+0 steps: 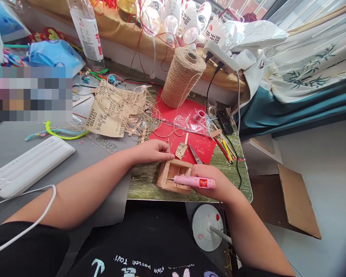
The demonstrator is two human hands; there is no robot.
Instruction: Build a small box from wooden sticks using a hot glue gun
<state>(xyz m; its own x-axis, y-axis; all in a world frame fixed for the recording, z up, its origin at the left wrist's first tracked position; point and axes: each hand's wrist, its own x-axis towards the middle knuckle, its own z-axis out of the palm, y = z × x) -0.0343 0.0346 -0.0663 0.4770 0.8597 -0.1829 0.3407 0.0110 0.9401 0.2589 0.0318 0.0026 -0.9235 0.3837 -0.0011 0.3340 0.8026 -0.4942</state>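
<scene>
A small square box wrapped in jute twine (173,175) sits on a green board (145,184) near the table's front edge. My right hand (216,185) is closed round a pink glue pen (193,181), whose tip points left over the box's near wall. My left hand (154,151) rests curled at the box's far left corner, fingers pinched together; what they pinch, if anything, is too small to name. A big spool of jute twine (182,77) stands behind on a red sheet (187,129).
Scissors (195,154) and a small paper tag (181,149) lie just beyond the box. Sandpaper sheets with tangled twine (115,109), a white keyboard-like case (25,165), pencils (225,148), a power strip (220,57) and bottles (88,30) crowd the table. Cardboard (296,200) lies on the floor at right.
</scene>
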